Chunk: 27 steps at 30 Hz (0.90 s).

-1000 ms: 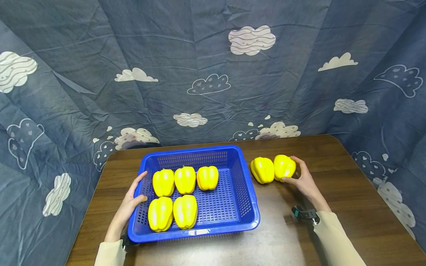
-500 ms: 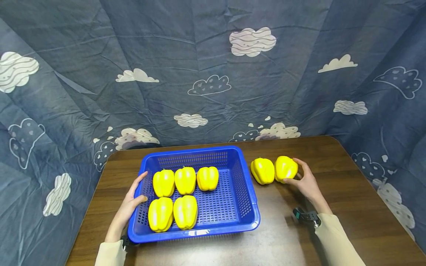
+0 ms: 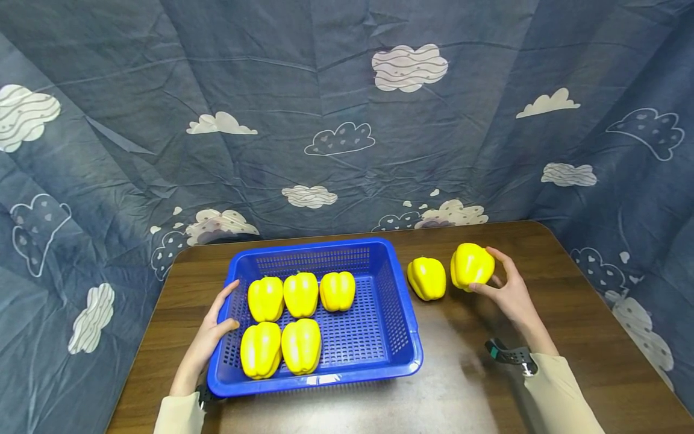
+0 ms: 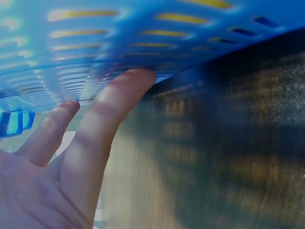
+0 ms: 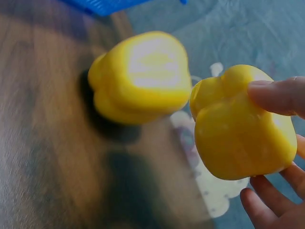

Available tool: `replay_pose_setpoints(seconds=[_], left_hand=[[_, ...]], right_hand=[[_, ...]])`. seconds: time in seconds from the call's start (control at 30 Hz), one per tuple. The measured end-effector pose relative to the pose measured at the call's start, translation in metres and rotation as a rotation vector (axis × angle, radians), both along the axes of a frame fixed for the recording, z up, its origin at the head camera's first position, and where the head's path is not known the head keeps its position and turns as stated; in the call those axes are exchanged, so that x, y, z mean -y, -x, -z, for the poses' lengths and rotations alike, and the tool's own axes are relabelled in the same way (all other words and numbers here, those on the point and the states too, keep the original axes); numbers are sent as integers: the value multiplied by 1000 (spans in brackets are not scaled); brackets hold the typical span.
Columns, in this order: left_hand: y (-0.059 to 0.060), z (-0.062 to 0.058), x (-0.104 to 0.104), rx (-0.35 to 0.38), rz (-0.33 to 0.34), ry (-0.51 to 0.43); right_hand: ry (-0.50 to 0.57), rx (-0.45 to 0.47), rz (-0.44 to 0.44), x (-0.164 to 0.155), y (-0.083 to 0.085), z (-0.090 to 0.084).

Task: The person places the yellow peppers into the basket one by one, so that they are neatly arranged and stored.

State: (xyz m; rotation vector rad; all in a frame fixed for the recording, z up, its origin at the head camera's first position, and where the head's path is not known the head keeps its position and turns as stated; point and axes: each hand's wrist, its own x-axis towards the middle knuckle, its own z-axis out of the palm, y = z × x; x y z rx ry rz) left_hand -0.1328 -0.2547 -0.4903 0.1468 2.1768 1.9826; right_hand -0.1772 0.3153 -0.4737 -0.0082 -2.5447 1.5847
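In the head view a blue plastic basket (image 3: 347,377) stands on the table with several yellow bell peppers (image 3: 300,346) in two rows inside. My left hand (image 3: 203,340) holds its left rim, thumb and a fingertip over the edge. In the left wrist view two fingers (image 4: 90,143) reach to the slotted outer wall. To the right of the basket my right hand (image 3: 512,295) grips another yellow bell pepper (image 3: 470,266), raised above the table. The right wrist view shows the thumb (image 5: 281,95) on one side of this pepper (image 5: 243,138) and fingers under the other.
One more yellow bell pepper (image 3: 427,278) lies on the table between the basket and the raised pepper. Behind the wooden table (image 3: 450,386) hangs a dark blue curtain (image 3: 341,169) with cloud prints, close to the back edge.
My right hand has lifted its pepper off the table and moved slightly right, opening a gap to the neighbouring pepper. The left hand and basket stay in place.
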Motion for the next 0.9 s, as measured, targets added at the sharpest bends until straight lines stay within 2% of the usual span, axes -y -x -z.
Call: replay_pose_setpoints(seconds=[0.53,0.9], left_hand=[[0,1,0,25,-5,3],[0,-1,0,23,0,-16]], right_hand=[[1,-109,-112,26,-12,-37],[142,-185,-234,62,-26,-62]])
